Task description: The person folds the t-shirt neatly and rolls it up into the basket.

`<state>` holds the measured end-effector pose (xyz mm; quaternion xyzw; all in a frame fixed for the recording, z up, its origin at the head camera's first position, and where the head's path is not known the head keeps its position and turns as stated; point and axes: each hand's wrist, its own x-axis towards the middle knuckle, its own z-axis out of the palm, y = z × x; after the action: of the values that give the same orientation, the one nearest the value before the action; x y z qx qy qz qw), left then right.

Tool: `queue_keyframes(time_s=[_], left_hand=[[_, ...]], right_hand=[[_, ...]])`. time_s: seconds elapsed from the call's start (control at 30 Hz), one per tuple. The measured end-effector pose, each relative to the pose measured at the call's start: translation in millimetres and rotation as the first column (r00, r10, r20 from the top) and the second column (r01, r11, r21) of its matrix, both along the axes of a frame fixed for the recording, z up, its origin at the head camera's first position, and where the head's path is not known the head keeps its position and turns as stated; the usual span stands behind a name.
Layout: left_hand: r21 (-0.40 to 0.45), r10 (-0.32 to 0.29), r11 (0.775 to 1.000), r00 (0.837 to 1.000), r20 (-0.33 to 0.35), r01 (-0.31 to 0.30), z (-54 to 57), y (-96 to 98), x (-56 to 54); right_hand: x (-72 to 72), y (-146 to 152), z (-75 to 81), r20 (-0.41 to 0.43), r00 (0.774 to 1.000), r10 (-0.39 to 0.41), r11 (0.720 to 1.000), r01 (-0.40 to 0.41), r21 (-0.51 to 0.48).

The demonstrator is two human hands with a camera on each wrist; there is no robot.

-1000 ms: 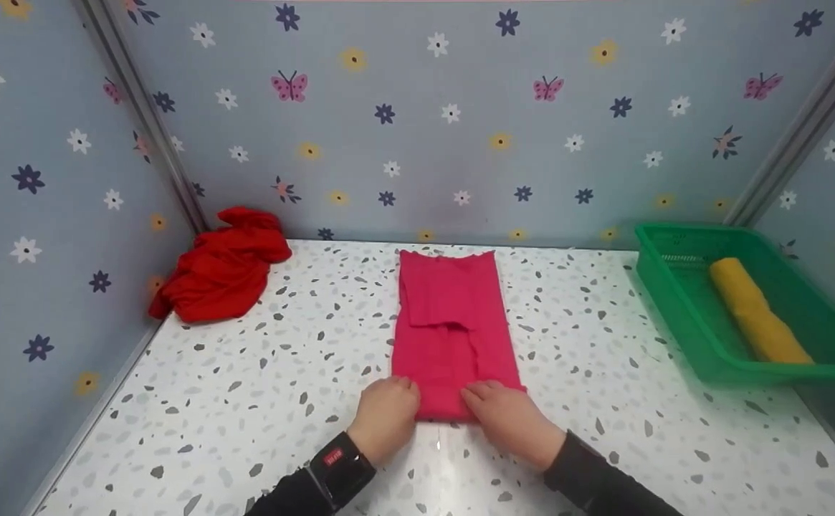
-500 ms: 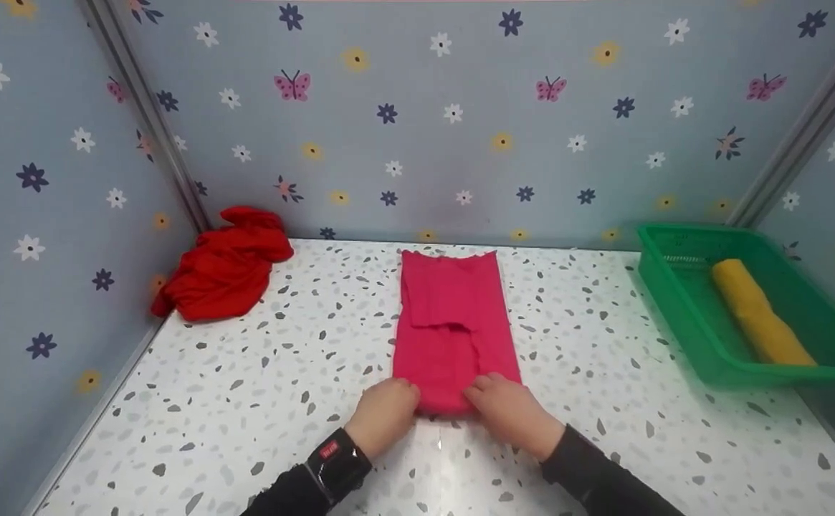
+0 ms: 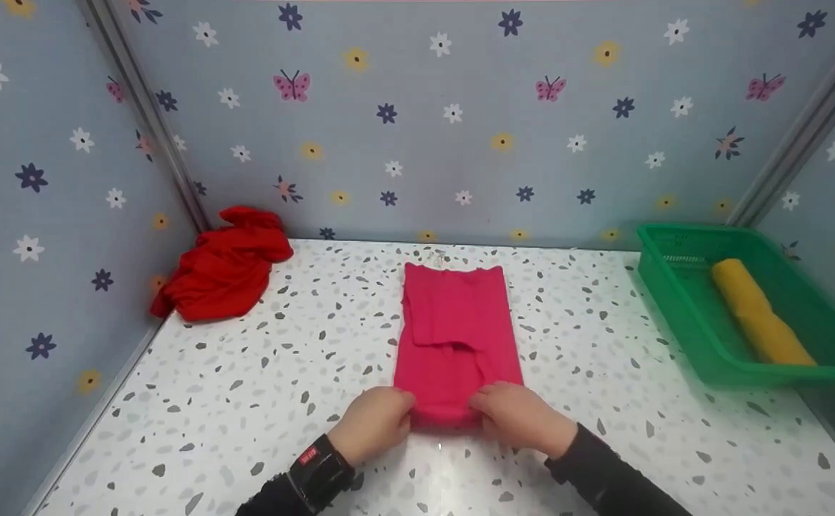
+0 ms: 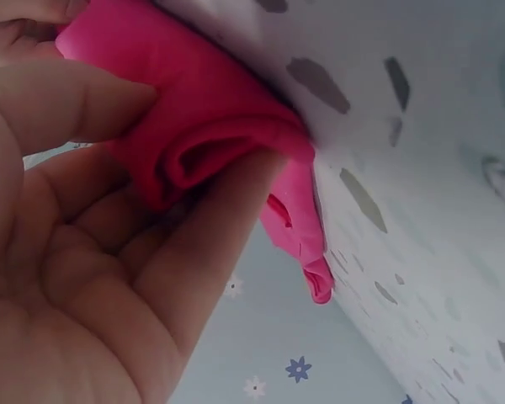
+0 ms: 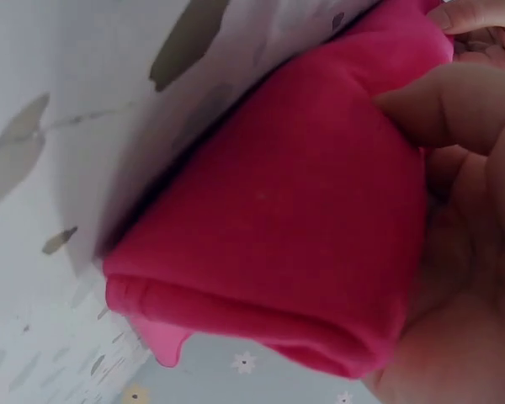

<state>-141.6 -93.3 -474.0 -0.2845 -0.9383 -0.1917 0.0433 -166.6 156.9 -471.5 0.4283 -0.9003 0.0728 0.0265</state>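
A pink garment, folded into a long strip, lies flat in the middle of the table in the head view. Its near end is turned over into a thick roll. At the roll's left end, my left hand pinches the cloth between thumb and fingers; the left wrist view shows the spiral layers of the rolled cloth there. My right hand holds the other end, its thumb pressing on the roll in the right wrist view. Some fingertips are hidden behind the cloth.
A crumpled red cloth lies at the back left against the wall. On the right stands a green plastic basket with a rolled yellow cloth in it. Patterned walls border the speckled white table.
The pink garment has slid slightly towards me, its far edge now farther from the back wall. Its near end looks thicker and more rolled. Both hands have kept hold and shifted a little nearer.
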Motion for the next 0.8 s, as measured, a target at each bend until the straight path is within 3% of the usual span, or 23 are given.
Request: queue_keyframes(time_s=[0.3, 0.63, 0.8], left_hand=[[0.055, 0.011, 0.998, 0.993, 0.115, -0.018, -1.9, -3.8, -14.1], [0.113, 0.059, 0.99, 0.97, 0.237, -0.088, -5.1, -6.5, -29.4], [0.126, 0.079, 0.985, 0.957, 0.28, -0.118, -5.5, -6.3, -34.6]], right_hand=[[-16.5, 2.6, 0.4, 0.095, 0.995, 0.022, 1.0, -0.023, 0.005], [-36.5, 5.6, -3.7, 0.254, 0.967, -0.015, 1.0, 0.012, 0.014], [-41.3, 6.9, -9.0, 0.262, 0.964, -0.036, 0.999, 0.031, 0.022]])
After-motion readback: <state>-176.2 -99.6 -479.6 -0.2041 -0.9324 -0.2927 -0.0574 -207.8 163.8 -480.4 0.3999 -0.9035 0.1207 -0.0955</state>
